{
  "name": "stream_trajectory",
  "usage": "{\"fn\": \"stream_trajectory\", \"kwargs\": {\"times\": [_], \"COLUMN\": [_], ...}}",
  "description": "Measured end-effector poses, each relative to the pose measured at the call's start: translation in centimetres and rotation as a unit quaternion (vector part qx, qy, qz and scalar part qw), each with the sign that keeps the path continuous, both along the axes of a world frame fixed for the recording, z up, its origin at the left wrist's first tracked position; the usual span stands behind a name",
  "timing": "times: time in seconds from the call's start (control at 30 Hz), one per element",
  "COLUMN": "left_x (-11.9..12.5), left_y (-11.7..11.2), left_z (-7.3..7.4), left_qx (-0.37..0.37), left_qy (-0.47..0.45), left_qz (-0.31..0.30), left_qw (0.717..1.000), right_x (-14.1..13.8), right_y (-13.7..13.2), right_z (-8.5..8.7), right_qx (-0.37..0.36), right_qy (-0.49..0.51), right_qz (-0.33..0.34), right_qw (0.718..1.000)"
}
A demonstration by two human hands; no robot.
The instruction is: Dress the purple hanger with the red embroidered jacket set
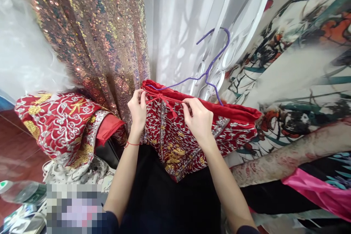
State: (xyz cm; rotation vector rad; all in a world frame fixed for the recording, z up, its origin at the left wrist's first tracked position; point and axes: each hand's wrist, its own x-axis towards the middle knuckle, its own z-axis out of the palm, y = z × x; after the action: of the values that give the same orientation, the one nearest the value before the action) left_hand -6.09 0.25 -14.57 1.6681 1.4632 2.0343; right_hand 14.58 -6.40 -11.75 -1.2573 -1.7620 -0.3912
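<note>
A red garment [175,146] with silver and gold embroidery hangs in front of me, its plain red waistband along the top. A purple wire hanger [207,69] reaches down inside the waistband, hook upward. At the waistband's front a red drawstring [161,98] is tied in a small bow with a dangling knotted end. My left hand [138,110] pinches the drawstring at the left, near the waistband's corner. My right hand [197,119] pinches its other side, right of the bow. Between the two hands the string runs nearly straight.
At left lies another red embroidered garment [63,128]. A sequined curtain [109,36] and white sheer cloth [178,18] hang behind; flower-print fabric [296,80] hangs at right. A clear plastic bottle [26,192] lies low on the left. Pink cloth [315,190] shows at lower right.
</note>
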Motion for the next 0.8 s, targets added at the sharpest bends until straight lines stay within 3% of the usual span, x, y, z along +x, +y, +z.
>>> {"fn": "stream_trajectory", "kwargs": {"times": [0.17,0.37,0.47,0.57,0.7,0.8], "left_x": [-0.8,-1.8,-1.6,-1.4,-1.2,-1.2], "left_y": [1.4,2.3,1.9,1.2,0.5,-0.1], "left_z": [0.4,-0.2,-0.5,-0.7,-1.0,-1.3], "left_qx": [0.005,-0.012,-0.016,-0.026,-0.053,-0.040], "left_qy": [-0.043,-0.120,-0.110,-0.072,-0.053,-0.064], "left_qz": [-0.017,-0.066,-0.116,-0.209,-0.310,-0.311], "left_qw": [0.999,0.991,0.987,0.975,0.948,0.947], "right_x": [0.3,1.0,0.9,-0.5,-3.4,-4.8], "right_y": [-0.3,-0.4,-0.4,-0.3,0.6,2.3], "right_z": [-0.3,-0.4,-0.5,-0.4,-0.4,-0.6], "right_qx": [0.004,0.022,0.002,-0.013,0.004,0.039], "right_qy": [-0.005,0.027,0.066,0.093,0.005,-0.091], "right_qz": [-0.006,-0.034,-0.041,-0.032,0.007,0.016], "right_qw": [1.000,0.999,0.997,0.995,1.000,0.995]}}
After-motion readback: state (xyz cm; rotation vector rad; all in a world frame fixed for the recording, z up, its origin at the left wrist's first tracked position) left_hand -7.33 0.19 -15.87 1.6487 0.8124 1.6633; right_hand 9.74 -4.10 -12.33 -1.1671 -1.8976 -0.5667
